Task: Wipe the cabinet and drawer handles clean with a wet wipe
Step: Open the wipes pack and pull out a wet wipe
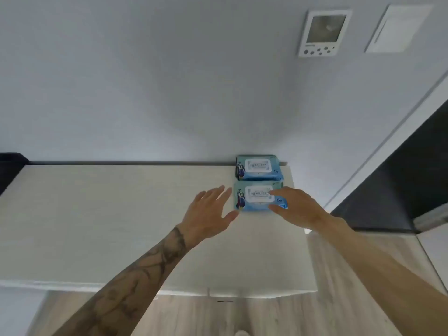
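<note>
Two bare hands at a pack of wet wipes, seen from the head camera. The left hand (211, 209) is open, fingers straight and spread, just left of the near pack (252, 197); whether its thumb touches the pack's corner cannot be told. The right hand (298, 207) is also open, with its forefinger lying across the pack's lid flap and its thumb at the front edge; nothing is gripped yet. A second pack (258, 167) lies just beyond the fingertips of both hands, against the wall. Both rest on a pale cabinet top (121, 214), whose right edge runs close under the right hand.

Risks: the pack looks light and the top smooth. If the flap is peeled without the left hand pinning the pack, it will probably slide or lift, perhaps over that edge. A quick pull may drag out several wipes at once.

Contents: both flaps are shut, so no wipe is visible. The handles are out of view.
</note>
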Demonstrator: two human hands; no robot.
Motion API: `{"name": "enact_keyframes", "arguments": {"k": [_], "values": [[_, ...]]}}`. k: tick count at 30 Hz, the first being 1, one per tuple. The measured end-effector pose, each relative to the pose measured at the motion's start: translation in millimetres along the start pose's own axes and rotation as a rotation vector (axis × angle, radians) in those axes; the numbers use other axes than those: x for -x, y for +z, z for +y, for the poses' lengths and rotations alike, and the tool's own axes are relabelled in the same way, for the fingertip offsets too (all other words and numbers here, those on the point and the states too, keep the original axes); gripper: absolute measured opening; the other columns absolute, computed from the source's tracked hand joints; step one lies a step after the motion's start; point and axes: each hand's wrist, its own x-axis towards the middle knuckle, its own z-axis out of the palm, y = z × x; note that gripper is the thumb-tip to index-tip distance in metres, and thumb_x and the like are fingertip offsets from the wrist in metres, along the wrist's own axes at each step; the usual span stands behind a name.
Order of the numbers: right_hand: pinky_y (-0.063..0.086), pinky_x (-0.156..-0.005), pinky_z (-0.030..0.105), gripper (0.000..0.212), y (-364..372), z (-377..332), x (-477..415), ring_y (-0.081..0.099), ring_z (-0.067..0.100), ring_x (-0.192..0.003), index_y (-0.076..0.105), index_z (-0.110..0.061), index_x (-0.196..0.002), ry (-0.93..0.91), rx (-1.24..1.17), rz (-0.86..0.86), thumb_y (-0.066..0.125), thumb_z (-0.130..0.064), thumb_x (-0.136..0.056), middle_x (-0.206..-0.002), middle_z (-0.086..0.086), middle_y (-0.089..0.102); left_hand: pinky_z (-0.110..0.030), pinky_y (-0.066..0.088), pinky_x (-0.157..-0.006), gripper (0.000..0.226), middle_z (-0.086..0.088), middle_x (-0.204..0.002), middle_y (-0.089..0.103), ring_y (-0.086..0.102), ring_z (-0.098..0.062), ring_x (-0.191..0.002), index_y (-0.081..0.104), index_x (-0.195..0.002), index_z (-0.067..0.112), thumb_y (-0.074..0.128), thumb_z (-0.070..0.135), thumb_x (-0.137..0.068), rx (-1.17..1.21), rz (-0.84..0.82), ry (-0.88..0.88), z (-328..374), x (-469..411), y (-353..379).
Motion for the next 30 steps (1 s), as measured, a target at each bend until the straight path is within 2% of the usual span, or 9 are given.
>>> {"name": "enact_keyframes", "arguments": {"k": [4,9,14,17,21,23,26,30], "values": [[0.045,-0.101,0.028,0.046,20.9,21.2,-31.8,0.056,0.016,-0.134,0.055,-0.03,-0.148,-0.006,-0.013,0.023,0.062,-0.04,-0.104,-0.153,-0.008,0.056,-0.04,0.019,-0.133,0.075,-0.001,-0.177,0.019,0.02,-0.02,-0.162,0.019,-0.17,0.024,0.041,0.061,-0.109,0.042,0.014,-0.018,1.5,-47.5,37.6],[0.037,-0.119,0.036,0.051,47.9,34.5,-71.8,0.042,0.021,-0.149,0.051,-0.022,-0.154,-0.089,0.125,0.044,0.062,-0.031,-0.105,-0.162,-0.001,0.047,-0.04,0.016,-0.132,0.075,-0.004,-0.176,0.021,0.019,-0.022,-0.162,0.023,-0.169,0.02,0.045,0.058,-0.109,0.033,0.077,0.027,-1.2,-97.6,83.8],[0.032,-0.121,0.036,0.054,64.3,43.5,-94.9,0.043,0.021,-0.149,0.053,-0.021,-0.152,-0.182,0.205,0.101,0.067,-0.034,-0.102,-0.161,0.0,0.048,-0.04,0.015,-0.133,0.072,-0.003,-0.177,0.02,0.016,-0.022,-0.163,0.028,-0.168,0.018,0.047,0.055,-0.109,0.006,0.128,0.068,-11.2,-120.8,116.5],[0.038,-0.118,0.039,0.048,63.5,47.8,-94.2,0.05,0.025,-0.145,0.058,-0.018,-0.148,-0.259,0.298,0.131,0.065,-0.034,-0.104,-0.158,0.002,0.053,-0.041,0.017,-0.133,0.073,-0.004,-0.176,0.021,0.019,-0.022,-0.163,0.029,-0.168,0.017,0.052,0.053,-0.108,0.038,0.17,0.058,-13.3,-123.0,124.1],[0.054,-0.104,0.044,0.036,57.3,45.0,-89.2,0.066,0.031,-0.13,0.067,-0.013,-0.139,-0.344,0.365,0.199,0.062,-0.027,-0.107,-0.144,0.007,0.066,-0.042,0.017,-0.134,0.075,-0.001,-0.176,0.024,0.021,-0.02,-0.162,0.029,-0.168,0.018,0.057,0.052,-0.106,0.094,0.197,0.038,-12.7,-121.7,125.6],[0.057,-0.096,0.044,0.032,48.8,39.5,-93.6,0.071,0.03,-0.12,0.068,-0.014,-0.136,-0.311,0.316,0.214,0.054,-0.026,-0.11,-0.137,0.006,0.071,-0.04,0.015,-0.134,0.079,0.001,-0.176,0.022,0.019,-0.018,-0.163,0.025,-0.169,0.019,0.057,0.054,-0.106,0.107,0.194,0.029,-12.6,-122.0,125.3],[0.058,-0.086,0.045,0.029,36.0,30.4,-107.9,0.071,0.033,-0.106,0.071,-0.014,-0.13,-0.254,0.206,0.275,0.054,-0.025,-0.11,-0.123,0.007,0.076,-0.038,0.014,-0.134,0.082,0.001,-0.176,0.023,0.019,-0.018,-0.162,0.021,-0.17,0.019,0.061,0.051,-0.105,0.166,0.198,0.023,-11.6,-122.3,123.0],[0.056,-0.089,0.048,0.034,32.8,23.8,-129.9,0.06,0.035,-0.11,0.066,-0.012,-0.138,-0.104,0.186,0.412,0.066,-0.014,-0.104,-0.126,0.016,0.061,-0.04,0.018,-0.134,0.084,0.001,-0.175,0.025,0.021,-0.021,-0.162,0.015,-0.171,0.026,0.062,0.049,-0.105,0.211,0.207,0.033,-9.7,-123.5,120.7]]}}
